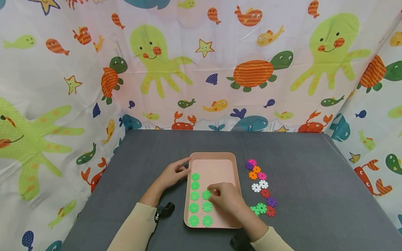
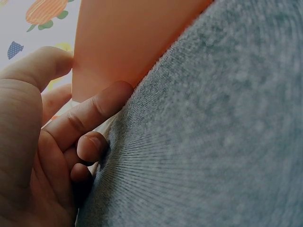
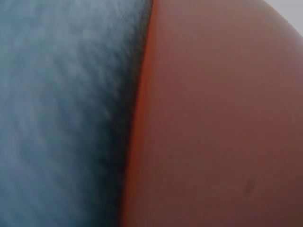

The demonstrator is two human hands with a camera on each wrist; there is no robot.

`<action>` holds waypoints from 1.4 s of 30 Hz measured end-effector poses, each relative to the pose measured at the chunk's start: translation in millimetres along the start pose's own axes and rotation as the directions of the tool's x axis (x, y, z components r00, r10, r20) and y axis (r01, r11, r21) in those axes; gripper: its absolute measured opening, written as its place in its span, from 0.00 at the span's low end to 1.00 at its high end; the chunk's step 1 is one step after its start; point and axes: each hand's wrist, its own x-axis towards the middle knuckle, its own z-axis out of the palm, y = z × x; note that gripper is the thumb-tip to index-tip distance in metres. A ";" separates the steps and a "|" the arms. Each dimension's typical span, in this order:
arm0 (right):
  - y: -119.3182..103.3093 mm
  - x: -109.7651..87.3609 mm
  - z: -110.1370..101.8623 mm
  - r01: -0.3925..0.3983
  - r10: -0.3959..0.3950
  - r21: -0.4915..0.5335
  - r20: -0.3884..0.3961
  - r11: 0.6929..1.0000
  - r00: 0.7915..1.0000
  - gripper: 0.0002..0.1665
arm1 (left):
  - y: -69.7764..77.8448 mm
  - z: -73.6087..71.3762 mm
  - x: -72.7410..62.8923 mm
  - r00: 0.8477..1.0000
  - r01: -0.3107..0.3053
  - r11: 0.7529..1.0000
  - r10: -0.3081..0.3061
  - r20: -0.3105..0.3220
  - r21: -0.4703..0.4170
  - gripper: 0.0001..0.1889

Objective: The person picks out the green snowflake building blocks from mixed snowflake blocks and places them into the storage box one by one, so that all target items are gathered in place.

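A pink tray [image 1: 220, 167] sits on the table, with two columns of green notched plastic discs, such as the left-column disc [image 1: 193, 208], along its left part. My right hand [image 1: 227, 198] reaches over the tray and pinches a green notched disc [image 1: 206, 195] at the top of the right column. At the tray's upper left side, my left hand [image 1: 172, 175] holds the edge; in the left wrist view its fingers [image 2: 80, 118] lie against the outer tray wall [image 2: 113, 42]. The right wrist view shows only the blurred tray wall [image 3: 218, 113] and cloth.
Right of the tray, loose notched discs lie in a winding line: pink, purple, orange [image 1: 252, 175], white [image 1: 256, 188], red [image 1: 270, 211] and green [image 1: 261, 208]. Grey cloth [image 1: 314, 188] covers the table. A sea-animal curtain [image 1: 201, 76] hangs behind and at both sides.
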 end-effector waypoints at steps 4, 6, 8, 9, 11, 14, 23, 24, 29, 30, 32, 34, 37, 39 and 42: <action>-5.6 1.0 -13.2 0.001 -0.001 0.048 -0.007 0.999 1.000 0.16 | 0.4 -0.9 -0.1 1.000 0.001 1.000 -0.001 -0.002 0.003 0.30; -8.6 0.6 -24.0 -0.009 0.009 0.067 -0.012 0.998 1.000 0.15 | 0.4 -1.1 -0.2 1.000 -0.001 1.000 0.001 0.000 0.004 0.30; -10.0 -0.3 -36.5 -0.029 0.030 0.075 -0.014 0.997 0.999 0.15 | 0.4 -1.1 -0.3 1.000 -0.002 1.000 0.002 0.003 0.009 0.30; -10.2 -0.9 -43.2 -0.045 0.046 0.075 -0.015 0.996 0.999 0.15 | 0.1 -0.9 -0.3 1.000 -0.002 1.000 0.002 0.004 0.011 0.30; -9.2 -2.4 -57.6 -0.075 0.076 0.072 -0.021 0.995 0.997 0.15 | -0.9 -0.4 -0.6 1.000 0.003 1.000 -0.003 0.005 0.014 0.30; -5.0 -6.5 -81.1 -0.116 0.117 0.054 -0.026 0.992 0.993 0.15 | -2.9 1.0 -0.7 1.000 0.011 1.000 -0.011 0.004 0.012 0.30; 21.1 -36.7 -119.6 -0.090 0.117 -0.216 0.116 0.972 0.986 0.08 | -3.8 1.0 -2.3 1.000 0.016 1.000 -0.015 0.008 -0.007 0.30; 24.6 -40.6 -118.3 -0.078 0.116 -0.238 0.148 0.968 0.982 0.10 | -3.5 0.7 -2.1 1.000 0.014 1.000 -0.014 0.008 -0.007 0.30; 38.6 -53.0 -102.0 -0.078 0.155 -0.308 0.234 0.948 0.960 0.16 | -2.9 -0.6 -2.0 1.000 0.009 1.000 -0.009 0.005 -0.005 0.30; 40.2 -54.2 -98.7 -0.086 0.166 -0.318 0.234 0.944 0.958 0.17 | -2.9 -0.7 -2.3 1.000 0.007 1.000 -0.007 0.004 -0.003 0.29; 41.7 -55.6 -93.2 -0.108 0.192 -0.338 0.226 0.935 0.955 0.17 | -3.6 -0.7 -2.4 1.000 0.006 1.000 -0.006 0.005 0.002 0.29; 41.6 -56.5 -90.0 -0.127 0.212 -0.350 0.214 0.928 0.954 0.18 | -3.7 -0.7 -2.3 1.000 0.007 1.000 -0.007 0.007 0.003 0.30; 40.6 -57.5 -89.6 -0.110 0.191 -0.353 0.203 0.929 0.960 0.19 | -3.8 -0.2 -1.7 1.000 0.015 1.000 -0.015 0.008 0.005 0.30; 40.1 -58.2 -92.2 -0.077 0.153 -0.339 0.202 0.937 0.968 0.20 | -3.8 -0.1 -1.2 1.000 0.020 1.000 -0.020 0.006 0.005 0.29; 35.7 -59.9 -101.2 -0.050 0.108 -0.266 0.209 0.963 0.972 0.20 | -3.9 0.2 -0.9 1.000 0.027 1.000 -0.027 0.006 0.010 0.29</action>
